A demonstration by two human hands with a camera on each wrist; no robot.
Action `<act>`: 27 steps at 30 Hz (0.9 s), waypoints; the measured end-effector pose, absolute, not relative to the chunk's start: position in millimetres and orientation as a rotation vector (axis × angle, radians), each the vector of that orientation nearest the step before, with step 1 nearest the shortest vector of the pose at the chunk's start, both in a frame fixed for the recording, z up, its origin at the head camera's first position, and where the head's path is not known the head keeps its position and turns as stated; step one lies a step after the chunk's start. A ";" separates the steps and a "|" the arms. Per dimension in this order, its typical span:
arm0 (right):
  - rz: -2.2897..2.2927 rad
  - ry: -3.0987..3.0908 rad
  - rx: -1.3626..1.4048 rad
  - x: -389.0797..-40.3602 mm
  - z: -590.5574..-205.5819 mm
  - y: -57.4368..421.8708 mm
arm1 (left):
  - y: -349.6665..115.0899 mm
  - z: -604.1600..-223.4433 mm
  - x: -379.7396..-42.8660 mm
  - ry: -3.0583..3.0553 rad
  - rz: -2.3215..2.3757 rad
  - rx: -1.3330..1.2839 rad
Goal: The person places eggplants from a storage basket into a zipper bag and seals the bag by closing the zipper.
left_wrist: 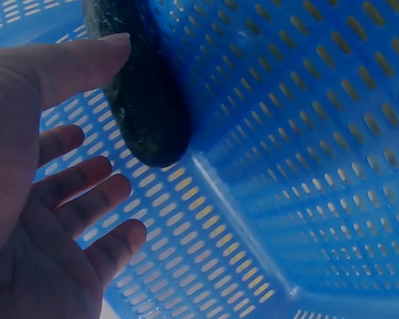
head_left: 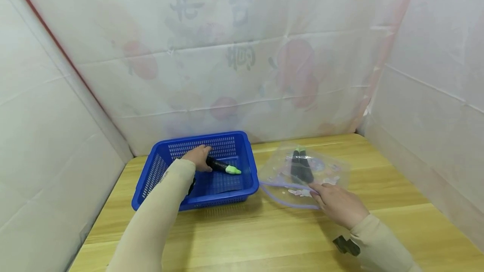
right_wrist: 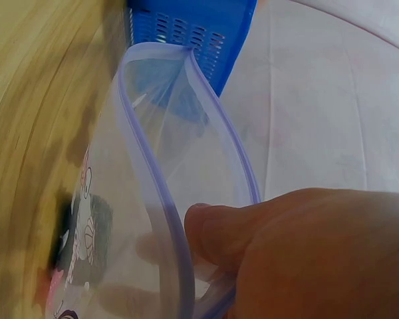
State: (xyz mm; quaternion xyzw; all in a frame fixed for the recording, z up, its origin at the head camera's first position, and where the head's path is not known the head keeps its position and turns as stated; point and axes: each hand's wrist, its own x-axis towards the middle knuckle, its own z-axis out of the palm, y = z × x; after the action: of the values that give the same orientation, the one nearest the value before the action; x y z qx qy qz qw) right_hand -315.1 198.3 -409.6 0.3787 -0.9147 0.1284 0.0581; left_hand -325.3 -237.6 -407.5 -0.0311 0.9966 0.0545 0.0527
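In the head view my left hand reaches into a blue plastic basket. A dark eggplant with a pale green stem end lies there, beside that hand. The left wrist view shows my thumb across the eggplant, while the other fingers spread apart below it, not wrapped round it. My right hand pinches the purple-edged mouth of a clear zip bag. In the right wrist view the thumb is inside the bag's parted mouth, with fingers outside. Two dark eggplants lie in the bag.
Basket and bag stand side by side on a wooden table, the basket to the left. Hanging white sheets close off the back and both sides. A small black object sits at my right wrist.
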 end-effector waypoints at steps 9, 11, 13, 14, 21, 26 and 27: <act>0.382 -2.775 1.152 -312.1 -410.6 199.4 | -235.0 -418.1 -323.5 3.006 0.201 -0.106; 0.379 -2.770 1.147 -311.6 -409.9 199.4 | -233.6 -417.7 -323.1 3.003 0.222 -0.103; 0.382 -2.771 1.143 -310.9 -409.0 199.6 | -232.0 -417.0 -322.6 3.002 0.231 -0.102; 0.384 -2.770 1.141 -310.4 -408.6 199.8 | -231.1 -416.5 -322.4 3.003 0.237 -0.100; 0.379 -2.772 1.137 -308.4 -407.1 202.1 | -228.6 -416.8 -322.5 3.007 0.183 -0.087; 0.368 -2.769 1.134 -308.0 -408.5 202.6 | -228.9 -419.0 -323.5 3.025 0.175 -0.074; 0.367 -2.769 1.135 -307.9 -408.9 202.5 | -229.2 -419.1 -323.1 3.025 0.178 -0.071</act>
State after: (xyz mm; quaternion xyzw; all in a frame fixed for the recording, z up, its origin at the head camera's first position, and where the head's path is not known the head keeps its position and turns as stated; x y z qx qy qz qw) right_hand -307.9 202.5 -408.9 0.3758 -0.9165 0.1216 0.0633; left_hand -323.1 -229.2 -419.1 -0.0235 0.9965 0.0586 0.0551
